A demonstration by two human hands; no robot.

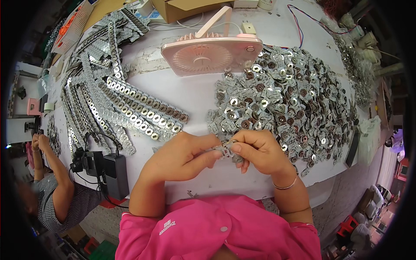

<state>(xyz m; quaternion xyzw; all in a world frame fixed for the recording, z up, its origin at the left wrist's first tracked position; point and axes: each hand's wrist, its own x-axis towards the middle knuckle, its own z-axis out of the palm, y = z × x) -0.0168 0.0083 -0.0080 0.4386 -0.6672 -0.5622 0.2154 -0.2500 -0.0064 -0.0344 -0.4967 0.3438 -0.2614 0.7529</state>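
Both my hands meet over the near side of the white table. Between the fingers of my left hand (186, 157) and my right hand (260, 151) are small grey metal-and-plastic parts (226, 150), pinched from both sides; their exact kind is too small to tell, and fingers cover most of them. To the right and beyond my right hand spreads a big heap of loose parts of the same look (281, 99), some with shiny or brown round discs. Left of my hands lie long strips of such parts joined in rows (143, 104), fanned out and piled toward the back.
A pink fan (208, 54) stands beyond my hands. Black power adapters with cables (115, 173) sit at the left near edge. At the back are a cardboard box (195, 8) and a white basket (73, 30). A co-worker (58, 195) sits at the left.
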